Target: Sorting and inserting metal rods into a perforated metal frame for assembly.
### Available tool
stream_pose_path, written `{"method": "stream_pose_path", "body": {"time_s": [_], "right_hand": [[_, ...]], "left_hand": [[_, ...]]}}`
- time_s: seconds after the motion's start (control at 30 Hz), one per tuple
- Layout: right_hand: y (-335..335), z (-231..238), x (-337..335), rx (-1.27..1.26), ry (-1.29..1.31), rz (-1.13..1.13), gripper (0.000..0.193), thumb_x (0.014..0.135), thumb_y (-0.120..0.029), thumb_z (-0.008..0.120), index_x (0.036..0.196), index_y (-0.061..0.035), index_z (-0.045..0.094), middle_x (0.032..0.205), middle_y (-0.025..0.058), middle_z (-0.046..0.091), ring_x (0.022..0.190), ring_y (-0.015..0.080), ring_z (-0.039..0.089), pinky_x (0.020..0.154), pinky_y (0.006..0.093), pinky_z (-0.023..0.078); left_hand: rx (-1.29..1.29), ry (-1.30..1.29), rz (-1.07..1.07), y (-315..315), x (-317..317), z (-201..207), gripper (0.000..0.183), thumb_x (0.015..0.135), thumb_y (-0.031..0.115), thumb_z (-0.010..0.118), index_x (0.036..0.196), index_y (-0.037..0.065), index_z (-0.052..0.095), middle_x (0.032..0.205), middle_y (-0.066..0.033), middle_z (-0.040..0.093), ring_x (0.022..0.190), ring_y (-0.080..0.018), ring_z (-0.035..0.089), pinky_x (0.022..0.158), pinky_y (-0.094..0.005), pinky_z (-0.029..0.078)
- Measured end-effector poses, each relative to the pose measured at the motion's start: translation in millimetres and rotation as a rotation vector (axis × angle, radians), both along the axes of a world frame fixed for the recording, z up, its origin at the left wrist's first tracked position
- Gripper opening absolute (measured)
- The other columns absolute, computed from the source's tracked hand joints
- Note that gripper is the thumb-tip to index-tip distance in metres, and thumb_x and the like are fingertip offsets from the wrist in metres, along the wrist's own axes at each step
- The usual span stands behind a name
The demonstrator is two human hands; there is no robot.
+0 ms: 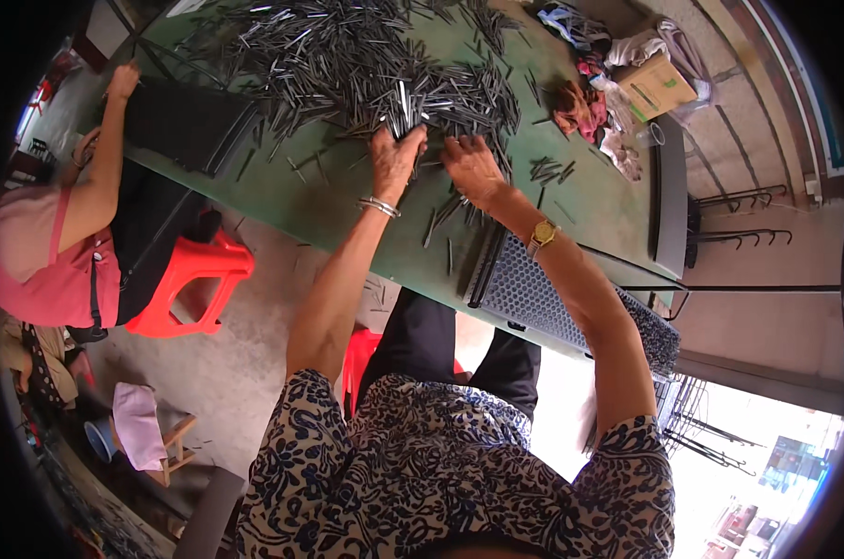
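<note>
A big heap of thin grey metal rods (347, 56) covers the far part of a green table (590, 200). My left hand (396, 156), with a silver bangle on the wrist, is closed around a bundle of rods (405, 107) held upright at the heap's near edge. My right hand (471, 168), a gold watch on its wrist, lies flat on loose rods just right of the left hand; whether its fingers grip any is hidden.
A perforated black tray (534, 293) hangs over the table's near edge under my right forearm. Another person in pink (58, 252) sits at the left beside a red stool (193, 279) and black trays (189, 121). Rags and a cardboard box (658, 86) lie at the far right.
</note>
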State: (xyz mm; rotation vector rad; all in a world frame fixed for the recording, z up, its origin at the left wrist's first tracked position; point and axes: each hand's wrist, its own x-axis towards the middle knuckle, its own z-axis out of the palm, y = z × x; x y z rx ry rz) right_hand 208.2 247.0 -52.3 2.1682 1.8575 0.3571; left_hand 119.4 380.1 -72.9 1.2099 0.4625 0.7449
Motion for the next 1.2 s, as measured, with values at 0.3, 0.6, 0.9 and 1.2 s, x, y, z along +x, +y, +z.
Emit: {"method": "stream_pose_path", "body": {"time_s": [0.3,0.6,0.9,1.2], "right_hand": [[4,49,-13,0.265,0.826,-0.56,0.048,0.077,-0.021,0.065,0.12,-0.0013,0.056,0.119,0.0154,0.058,0.115,0.0299,0.051,0.1,0.0399,0.038],[20,41,-72,1.107,1.748,-0.43,0.055,0.081,-0.032,0.075,0.117,0.0009,0.049,0.103,0.0089,0.059,0.094,0.0161,0.053,0.085,0.0297,0.044],[36,20,-89,1.305,1.547,-0.509,0.019,0.088,-0.018,0.066,0.09,-0.0011,0.057,0.078,0.0016,0.06,0.072,0.0086,0.05,0.067,0.0255,0.044],[25,28,-94,1.477,1.78,-0.464,0.017,0.09,-0.016,0.062,0.101,-0.0036,0.059,0.096,0.0032,0.066,0.082,0.0076,0.055,0.077,0.0219,0.043]], "left_hand": [[0.223,0.154,-0.08,-13,-13,1,0.027,0.075,0.013,0.07,0.097,0.002,0.058,0.068,-0.0074,0.062,0.059,-0.0156,0.06,0.058,-0.0331,0.048],[0.477,0.126,0.08,-48,-23,-6,0.017,0.082,0.014,0.065,0.093,0.004,0.056,0.075,-0.0128,0.061,0.066,-0.0201,0.06,0.061,-0.0348,0.049],[0.176,-0.09,-0.195,-35,-20,-41,0.031,0.091,0.015,0.057,0.121,0.007,0.051,0.112,-0.0086,0.061,0.097,-0.0135,0.059,0.086,-0.0288,0.047],[0.539,0.172,-0.243,-40,-39,-1,0.042,0.083,0.016,0.066,0.12,0.005,0.049,0.095,-0.0194,0.066,0.09,-0.0319,0.067,0.073,-0.0356,0.052]]}}
